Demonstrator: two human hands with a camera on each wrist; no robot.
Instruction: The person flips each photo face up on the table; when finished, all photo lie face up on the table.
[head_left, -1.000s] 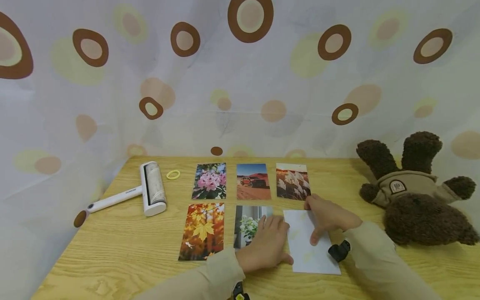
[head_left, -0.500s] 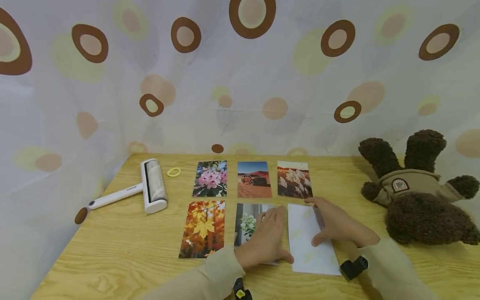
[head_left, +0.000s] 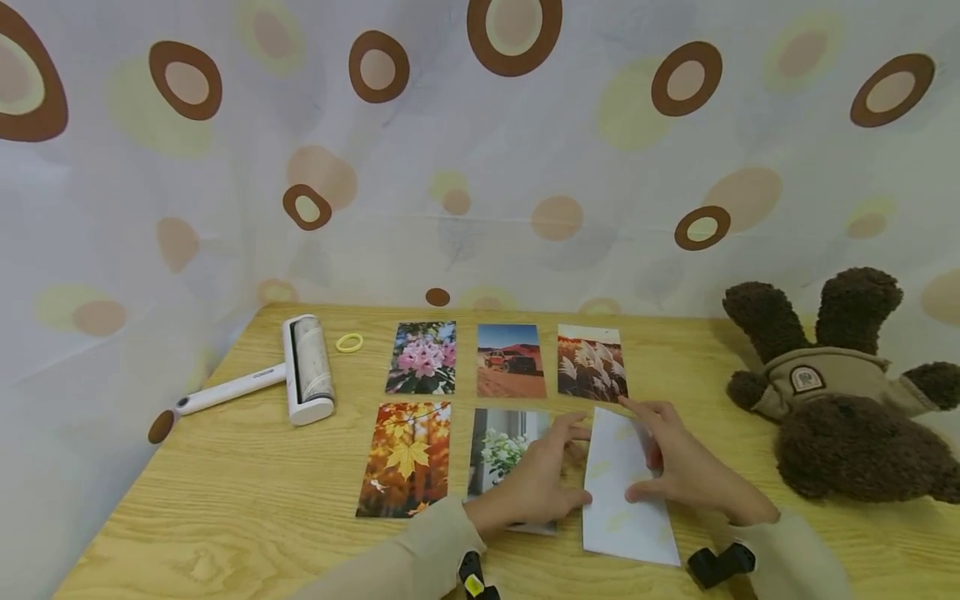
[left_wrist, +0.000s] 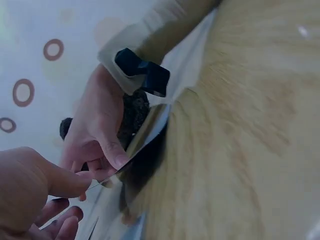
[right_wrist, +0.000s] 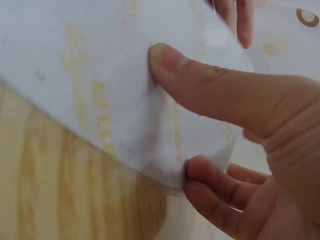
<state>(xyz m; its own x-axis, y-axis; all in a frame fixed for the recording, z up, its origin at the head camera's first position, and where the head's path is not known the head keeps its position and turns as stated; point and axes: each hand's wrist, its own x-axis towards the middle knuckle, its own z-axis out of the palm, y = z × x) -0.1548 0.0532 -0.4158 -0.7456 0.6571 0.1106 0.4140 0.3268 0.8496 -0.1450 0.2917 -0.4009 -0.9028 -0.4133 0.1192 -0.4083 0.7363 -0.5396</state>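
A photo print (head_left: 626, 517) shows its white back with faint yellow lettering, at the front right of the photo rows in the head view. It is tilted and slightly bent, its right side raised off the table. My right hand (head_left: 686, 467) pinches its right side, with the thumb (right_wrist: 170, 62) on the white back and fingers at the edge beneath. My left hand (head_left: 536, 483) holds the left edge at the thumb tip; in the left wrist view its fingers curl below the edge. Under the left hand lies a white-flower photo (head_left: 498, 450), partly covered.
Face up lie photos of pink flowers (head_left: 422, 358), a red car (head_left: 512, 361), reeds (head_left: 592, 362) and a yellow maple leaf (head_left: 405, 458). A lint roller (head_left: 307, 371) and yellow ring (head_left: 349, 342) are at left. A brown plush toy (head_left: 840, 400) lies at right.
The white-backed print, flat a second ago, is now tilted, its right side lifted and shifted slightly right. The right hand moved right a little; the left hand's fingers came onto the print's left edge.
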